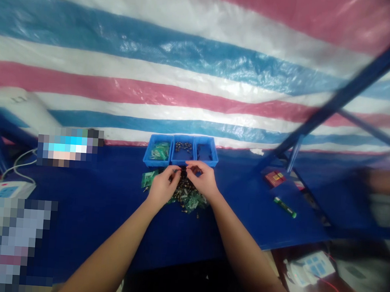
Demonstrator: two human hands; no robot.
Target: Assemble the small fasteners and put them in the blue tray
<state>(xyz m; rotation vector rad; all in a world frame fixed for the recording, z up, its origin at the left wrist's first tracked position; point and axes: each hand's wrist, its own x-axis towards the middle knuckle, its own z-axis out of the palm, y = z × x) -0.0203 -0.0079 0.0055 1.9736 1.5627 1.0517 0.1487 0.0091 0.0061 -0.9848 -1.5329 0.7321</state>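
Note:
My left hand (pixel 163 186) and my right hand (pixel 204 180) meet above the table, thumbs and forefingers pinched towards each other. A tiny dark piece seems to sit between the fingertips, too small to name. Beneath them lies a loose pile of small brass-and-black metal parts (pixel 182 193) mixed with green packets (pixel 193 202), partly hidden by my hands. Beside my left hand rests a green packet (pixel 148 178). Just beyond are three joined blue bins: the left bin (pixel 155 163) holds green packets, the middle bin (pixel 182 156) small metal parts, the right bin (pixel 205 152) a few dark pieces.
On the blue tabletop (pixel 103 219), a green tube (pixel 284 207) and a red box (pixel 274 178) lie to the right. A power strip (pixel 8 190) with white cables is at left. Blue metal struts (pixel 334 107) slant at right, before a striped plastic sheet (pixel 152 89).

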